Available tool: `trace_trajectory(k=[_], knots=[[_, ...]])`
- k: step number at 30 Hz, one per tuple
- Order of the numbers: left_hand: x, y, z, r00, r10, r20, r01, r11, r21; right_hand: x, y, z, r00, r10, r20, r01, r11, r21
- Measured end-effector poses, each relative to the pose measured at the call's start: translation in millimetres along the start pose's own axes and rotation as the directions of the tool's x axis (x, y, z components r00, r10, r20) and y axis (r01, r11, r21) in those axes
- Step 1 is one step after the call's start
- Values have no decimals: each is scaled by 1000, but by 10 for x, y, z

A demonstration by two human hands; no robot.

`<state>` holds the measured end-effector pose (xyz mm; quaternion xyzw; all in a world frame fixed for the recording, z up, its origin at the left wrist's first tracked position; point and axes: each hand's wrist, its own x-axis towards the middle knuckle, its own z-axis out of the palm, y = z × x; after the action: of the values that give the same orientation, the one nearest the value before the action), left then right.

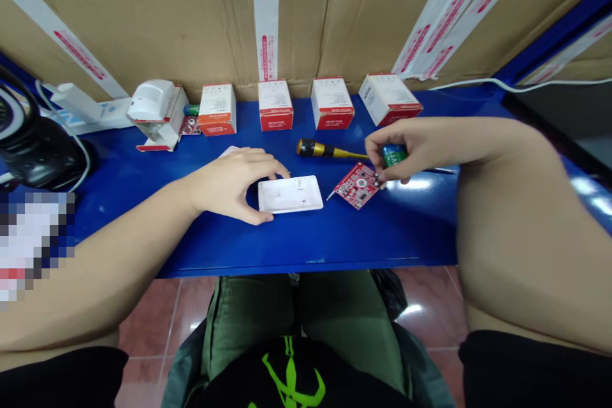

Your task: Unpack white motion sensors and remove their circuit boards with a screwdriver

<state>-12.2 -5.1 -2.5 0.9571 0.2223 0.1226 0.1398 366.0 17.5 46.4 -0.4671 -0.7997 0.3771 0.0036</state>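
Observation:
A shallow white plastic case half [291, 195] lies with its hollow side up on the blue table. My left hand [236, 182] spans its left end, thumb at the near corner and fingers at the far edge. Part of another white piece [230, 151] shows behind that hand. My right hand [396, 153] is closed round a green cylindrical battery [394, 155] and the right corner of a red circuit board [358, 185]. A short metal antenna [331, 196] sticks out of the board's left corner. The right fingertips are partly hidden.
Behind the board lies a screwdriver [329, 150] with a black and yellow handle. Several white and red detector boxes [276, 105] line the cardboard wall; an opened one at left bears a white detector [153, 99]. A power strip [108, 116] and black device [45, 134] stand far left.

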Motion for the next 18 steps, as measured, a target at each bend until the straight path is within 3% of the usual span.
trace_trajectory(k=[6, 12, 15, 18], knots=[[-43, -64, -98, 997, 1, -71, -1, 1000, 5, 94, -19, 109, 999, 46, -21, -46, 999, 12], [-65, -164, -159, 995, -56, -85, 59, 998, 36, 43, 106, 141, 997, -6, -74, 2, 999, -53], [-74, -238, -144, 982, -109, -157, 122, 989, 81, -1, 126, 121, 986, -29, -164, 3, 987, -159], [-97, -315, -125, 954, -165, -252, 199, 973, 119, 28, -26, 181, 948, -112, -297, 38, 969, -243]])
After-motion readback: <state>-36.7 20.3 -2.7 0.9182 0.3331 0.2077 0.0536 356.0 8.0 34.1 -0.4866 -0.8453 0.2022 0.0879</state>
